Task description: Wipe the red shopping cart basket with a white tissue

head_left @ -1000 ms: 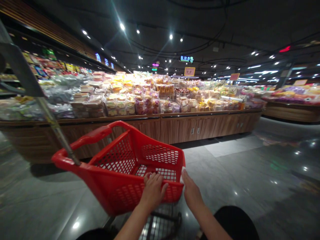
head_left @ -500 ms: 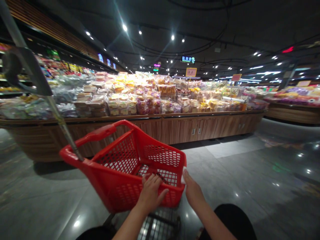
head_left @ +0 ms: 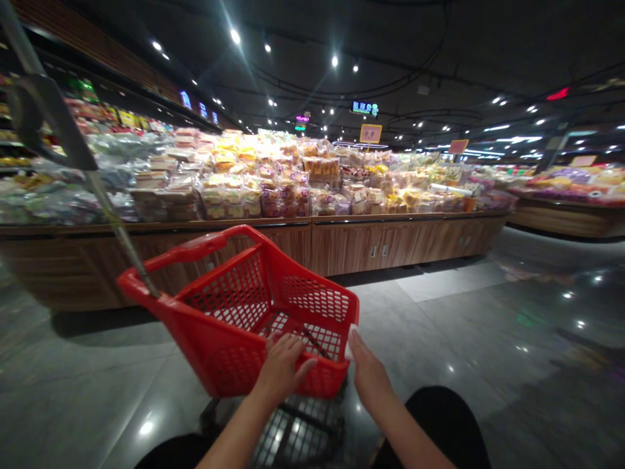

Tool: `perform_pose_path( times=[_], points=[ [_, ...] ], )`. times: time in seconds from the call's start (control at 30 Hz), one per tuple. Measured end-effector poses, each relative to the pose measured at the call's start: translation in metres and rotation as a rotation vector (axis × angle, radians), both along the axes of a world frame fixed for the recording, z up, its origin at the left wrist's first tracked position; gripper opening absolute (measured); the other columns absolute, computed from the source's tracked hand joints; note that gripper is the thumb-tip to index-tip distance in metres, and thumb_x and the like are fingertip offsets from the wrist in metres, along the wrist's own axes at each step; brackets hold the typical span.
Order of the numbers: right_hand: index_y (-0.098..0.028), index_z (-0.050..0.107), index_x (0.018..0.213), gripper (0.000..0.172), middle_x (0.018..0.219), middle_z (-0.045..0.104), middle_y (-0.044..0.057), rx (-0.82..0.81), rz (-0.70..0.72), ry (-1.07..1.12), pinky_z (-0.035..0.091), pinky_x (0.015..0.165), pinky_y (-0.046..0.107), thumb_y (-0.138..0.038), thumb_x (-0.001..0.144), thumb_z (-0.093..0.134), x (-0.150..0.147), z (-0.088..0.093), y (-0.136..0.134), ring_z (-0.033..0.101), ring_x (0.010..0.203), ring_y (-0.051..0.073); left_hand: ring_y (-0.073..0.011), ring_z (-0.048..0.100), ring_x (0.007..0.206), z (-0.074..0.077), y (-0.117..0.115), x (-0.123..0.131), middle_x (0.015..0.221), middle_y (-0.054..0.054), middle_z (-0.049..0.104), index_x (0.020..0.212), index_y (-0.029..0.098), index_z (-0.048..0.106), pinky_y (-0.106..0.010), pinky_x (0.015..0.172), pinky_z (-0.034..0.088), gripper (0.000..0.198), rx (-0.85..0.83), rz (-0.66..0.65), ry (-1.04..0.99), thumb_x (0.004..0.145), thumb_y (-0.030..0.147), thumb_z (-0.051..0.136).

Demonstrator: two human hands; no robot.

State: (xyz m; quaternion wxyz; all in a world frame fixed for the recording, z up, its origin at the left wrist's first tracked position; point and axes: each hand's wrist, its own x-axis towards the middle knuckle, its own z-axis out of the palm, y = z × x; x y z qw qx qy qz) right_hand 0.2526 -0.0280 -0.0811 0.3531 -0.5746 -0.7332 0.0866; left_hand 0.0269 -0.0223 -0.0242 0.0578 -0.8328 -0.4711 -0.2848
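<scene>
A red plastic shopping basket with mesh walls sits on a trolley right in front of me, with nothing visible inside it. My left hand rests on its near rim, fingers curled over the edge. My right hand lies flat against the basket's near right corner, fingers stretched out, touching a small white tag there. A grey pull handle rises from the basket's far left corner toward the upper left.
A black wire shelf shows below the basket. A long wooden display counter piled with packaged baked goods runs across ahead, with a yellow price sign above. Another display stands far right. Glossy grey floor lies to the right.
The basket and both hands have shifted slightly left and away from me, and the view has tilted a little. Both hands keep the same hold on the basket.
</scene>
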Motion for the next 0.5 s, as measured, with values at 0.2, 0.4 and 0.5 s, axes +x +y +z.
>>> perform_pose_path(
  times=[0.2, 0.4, 0.5],
  points=[
    [-0.017, 0.039, 0.137, 0.057, 0.141, 0.037, 0.005, 0.038, 0.047, 0.04, 0.034, 0.107, 0.041, -0.004, 0.083, 0.032, -0.001, -0.011, -0.004, 0.038, 0.129, 0.021, -0.0197, 0.054, 0.087, 0.002, -0.002, -0.012, 0.083, -0.001, 0.064, 0.08, 0.021, 0.058, -0.042, 0.095, 0.026, 0.023, 0.025, -0.02, 0.019, 0.082, 0.043, 0.052],
    [-0.021, 0.043, 0.135, 0.063, 0.135, 0.047, 0.002, 0.036, 0.01, 0.114, 0.037, 0.105, 0.041, 0.002, 0.077, 0.031, 0.011, 0.002, 0.027, 0.044, 0.125, 0.02, -0.0171, 0.054, 0.085, 0.003, -0.003, -0.029, 0.083, 0.0, 0.065, 0.079, 0.021, 0.059, -0.04, 0.094, 0.027, 0.024, 0.004, -0.021, 0.04, 0.084, 0.043, 0.05],
    [-0.021, 0.041, 0.136, 0.068, 0.136, 0.047, 0.001, 0.102, 0.025, 0.147, 0.037, 0.105, 0.038, 0.005, 0.074, 0.029, 0.011, -0.004, 0.02, 0.042, 0.126, 0.018, -0.0165, 0.055, 0.087, 0.009, -0.008, -0.027, 0.083, 0.0, 0.065, 0.074, 0.021, 0.058, -0.042, 0.098, 0.025, 0.024, -0.015, 0.037, 0.035, 0.087, 0.037, 0.046]
  ],
)
